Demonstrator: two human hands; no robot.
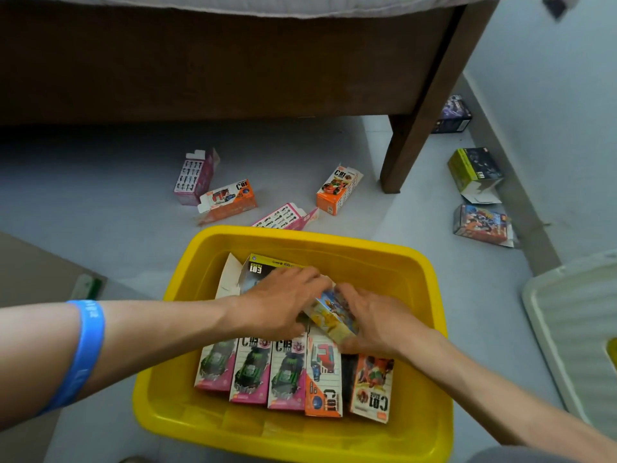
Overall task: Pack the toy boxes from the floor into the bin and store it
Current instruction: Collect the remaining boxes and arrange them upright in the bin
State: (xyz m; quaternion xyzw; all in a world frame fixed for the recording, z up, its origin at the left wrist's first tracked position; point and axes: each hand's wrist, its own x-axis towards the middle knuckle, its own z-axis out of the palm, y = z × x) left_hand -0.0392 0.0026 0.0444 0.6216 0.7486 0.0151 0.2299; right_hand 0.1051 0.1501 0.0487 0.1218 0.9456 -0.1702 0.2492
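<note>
I'm working both hands inside the yellow bin [414, 262] at the lower centre of the frame, setting a small yellow-and-blue box [329, 317] down above the row of packed boxes [293, 372]. My left hand [278, 304] is lying across the top of it, fingers curled over the far end; my right hand [377, 324] is closing its grip around the near end, thumb underneath, so the box is pinched between the two. It's sitting tilted, not flat yet.

Risk here, as I judge it: the box is going in crossways over upright neighbours, so it may wedge on their top edges or knock the green-topped box [260, 267] behind it askew. Pressing down could crush thin cardboard.

Plenty is waiting on the floor: two orange boxes [337, 190] and two pink ones [195, 177] in the middle of the frame beside the bed leg [405, 148], more at the right by the wall [474, 168]. Several have open flaps, which could snag on the bin rim or spill. The white lid [574, 329] is lying at the lower right.
</note>
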